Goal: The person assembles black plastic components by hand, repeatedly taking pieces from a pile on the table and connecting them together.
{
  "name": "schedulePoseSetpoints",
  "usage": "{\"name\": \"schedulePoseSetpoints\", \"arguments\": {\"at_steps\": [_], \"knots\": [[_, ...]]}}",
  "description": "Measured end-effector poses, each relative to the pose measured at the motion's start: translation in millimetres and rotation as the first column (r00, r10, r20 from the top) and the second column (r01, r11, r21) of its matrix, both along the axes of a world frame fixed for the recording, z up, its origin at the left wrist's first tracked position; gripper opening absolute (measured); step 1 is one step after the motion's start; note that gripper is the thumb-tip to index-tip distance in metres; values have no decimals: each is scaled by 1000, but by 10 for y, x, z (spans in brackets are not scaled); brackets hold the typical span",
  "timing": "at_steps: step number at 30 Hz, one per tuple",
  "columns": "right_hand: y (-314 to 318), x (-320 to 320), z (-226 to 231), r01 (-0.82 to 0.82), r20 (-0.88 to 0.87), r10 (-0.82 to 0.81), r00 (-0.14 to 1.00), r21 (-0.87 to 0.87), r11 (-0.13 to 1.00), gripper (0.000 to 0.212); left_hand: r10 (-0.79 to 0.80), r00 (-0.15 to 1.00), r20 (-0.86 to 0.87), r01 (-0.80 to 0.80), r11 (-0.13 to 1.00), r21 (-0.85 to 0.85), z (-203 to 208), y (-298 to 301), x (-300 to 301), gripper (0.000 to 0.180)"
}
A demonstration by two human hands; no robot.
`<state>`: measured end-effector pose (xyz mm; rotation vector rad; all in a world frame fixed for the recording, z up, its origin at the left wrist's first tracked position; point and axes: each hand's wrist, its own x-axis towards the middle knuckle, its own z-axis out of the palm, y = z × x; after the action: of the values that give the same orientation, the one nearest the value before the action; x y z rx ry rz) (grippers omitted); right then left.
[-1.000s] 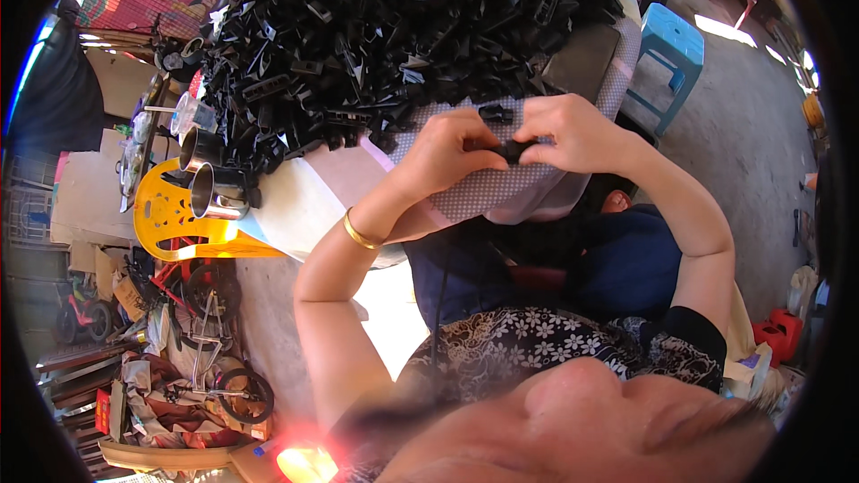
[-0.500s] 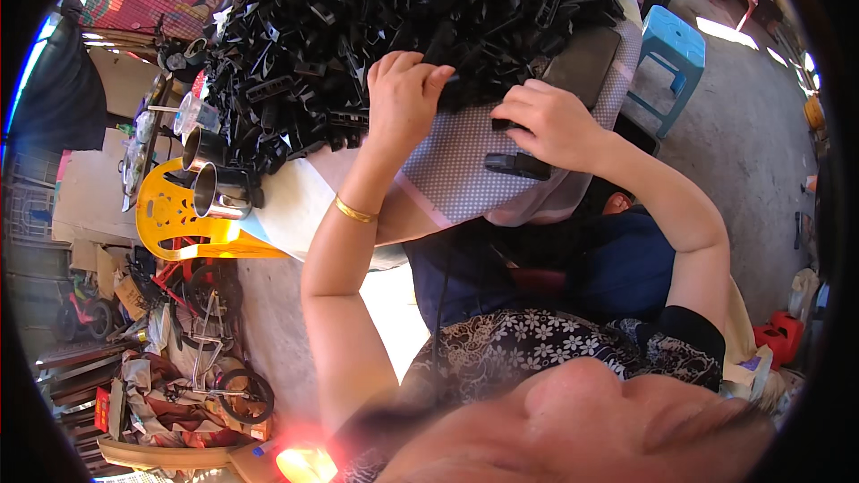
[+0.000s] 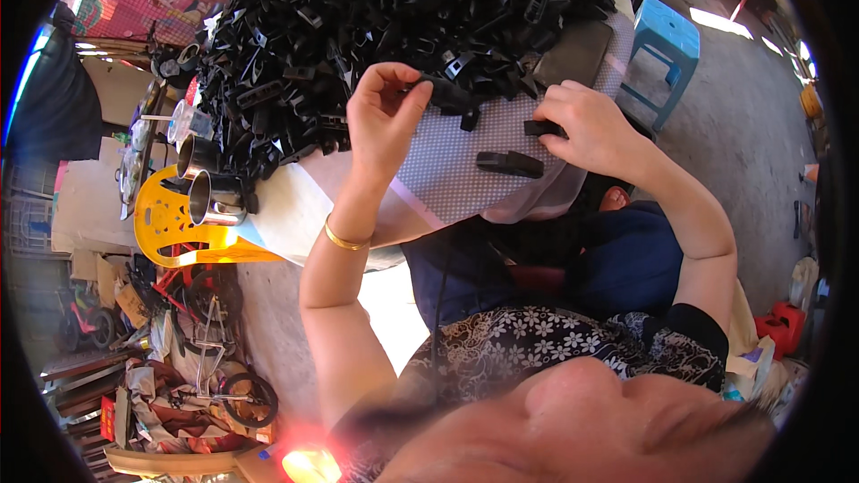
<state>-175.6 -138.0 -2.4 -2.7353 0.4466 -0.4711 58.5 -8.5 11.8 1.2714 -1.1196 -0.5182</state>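
My left hand (image 3: 383, 121) is closed in a pinch at the near edge of a large heap of black plastic parts (image 3: 295, 36). Between its thumb and fingers is one end of a long black plastic part (image 3: 447, 97). My right hand (image 3: 589, 128) is closed on a small black plastic piece (image 3: 543, 128), whose end sticks out to the left of the fingers. Just below that, another black plastic part (image 3: 510, 164) lies by itself on the checked tablecloth (image 3: 438, 174). The exact kind of these parts is too unclear to name.
A dark flat panel (image 3: 573, 54) lies at the heap's right edge. Two metal cups (image 3: 210, 201) stand at the table's left side, beside a yellow chair (image 3: 161, 224). To the right is a blue stool (image 3: 667, 36). Small bikes (image 3: 242, 398) and clutter sit at lower left.
My left hand has drawn a long black part out from the heap's edge. My right hand has moved right with its small piece, away from the left one.
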Motion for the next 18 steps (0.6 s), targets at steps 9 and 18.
{"name": "schedulePoseSetpoints", "arguments": {"at_steps": [9, 18], "knots": [[52, 21, -22, -294, 59, 288, 956, 166, 941, 22, -524, 771, 362, 366, 830, 422, 31, 44, -75, 40], [-183, -83, 195, -391, -147, 490, 859, 431, 813, 29, -562, 755, 338, 466, 822, 326, -195, -197, -253, 31]]}}
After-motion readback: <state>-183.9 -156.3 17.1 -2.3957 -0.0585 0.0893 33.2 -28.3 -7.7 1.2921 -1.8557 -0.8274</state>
